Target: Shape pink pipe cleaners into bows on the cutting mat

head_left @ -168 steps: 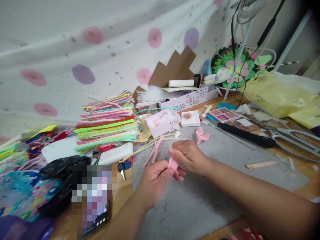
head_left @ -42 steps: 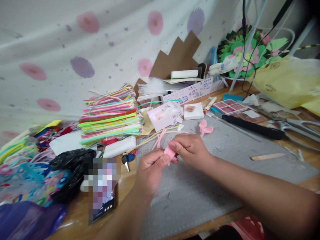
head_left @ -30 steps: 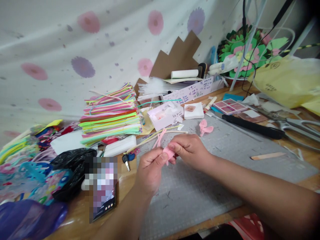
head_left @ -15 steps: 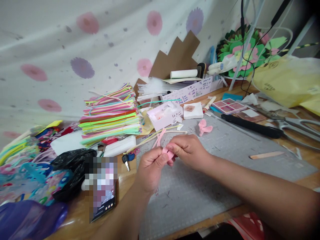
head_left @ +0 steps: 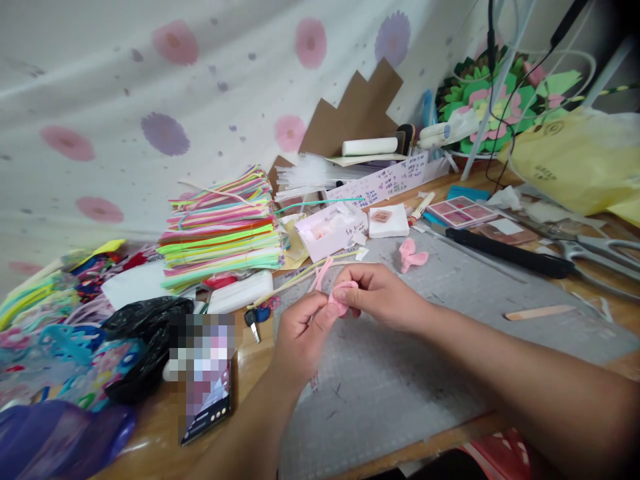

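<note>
Between my two hands, over the grey cutting mat (head_left: 400, 400), is a pink pipe cleaner (head_left: 343, 298) bent into a small, flattened curl. My left hand (head_left: 303, 333) pinches its lower left side, with the thumb on top. On the upper right, my right hand (head_left: 375, 293) grips it between thumb and fingers. Pink strands stick up behind my left hand. A finished-looking pink piece with rounded lobes (head_left: 413, 256) lies on the mat beyond my right hand. The fingers hide part of the curl.
A tall stack of coloured pipe cleaners (head_left: 225, 240) stands behind at left. Near my left arm are a phone (head_left: 213, 393), a key (head_left: 255, 328) and a black plastic bag (head_left: 145, 340). Scissors (head_left: 600, 253), a black-handled tool (head_left: 510, 253) and a wooden stick (head_left: 540, 312) lie at right.
My right thumb has shifted across the pink pipe cleaner, and its rounded curl now shows more, turned upward. Both hands stay in nearly the same place.
</note>
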The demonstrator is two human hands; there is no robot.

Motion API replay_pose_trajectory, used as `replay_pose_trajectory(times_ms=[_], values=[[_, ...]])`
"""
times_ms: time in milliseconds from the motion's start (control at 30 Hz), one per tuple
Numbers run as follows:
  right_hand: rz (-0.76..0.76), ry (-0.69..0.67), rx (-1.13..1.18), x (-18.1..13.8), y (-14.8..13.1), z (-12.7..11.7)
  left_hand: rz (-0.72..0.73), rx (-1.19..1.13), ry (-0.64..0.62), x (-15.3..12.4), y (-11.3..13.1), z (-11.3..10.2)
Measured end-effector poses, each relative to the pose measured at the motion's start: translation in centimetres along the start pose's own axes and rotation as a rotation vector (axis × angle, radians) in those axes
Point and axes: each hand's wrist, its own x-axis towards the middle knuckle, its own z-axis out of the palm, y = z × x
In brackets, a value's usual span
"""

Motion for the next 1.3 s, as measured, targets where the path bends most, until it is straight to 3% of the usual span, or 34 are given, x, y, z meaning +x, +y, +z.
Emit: replay_pose_trajectory(times_ms=[300, 533, 800, 1000, 1133, 1300], values=[[0.074, -0.103, -0.011, 0.1, 0.2, -0.2, 0.059, 0.266, 0.064, -0.2, 0.7, 0.0], [-0.067, 0.125, -0.194, 0.0, 0.1, -0.3, -0.018, 0.225, 0.065, -0.1, 0.4, 0.0], [-0.324, 0.231, -0.509, -0.1, 0.0, 0.6, -0.094, 0.166, 0.095, -0.1, 0.1, 0.4], [-0.271, 0.232, -0.471, 0.0, 0.1, 1.1, -0.108, 0.182, 0.114, -0.1, -0.1, 0.6], [-0.148, 0.117, -0.351, 0.2, 0.3, 0.0, -0.166, 0.009, 0.184, 0.0, -0.5, 0.6], [-0.148, 0.144, -0.308, 0.4, 0.3, -0.8, -0.163, -0.136, 0.141, 0.1, -0.5, 0.5]])
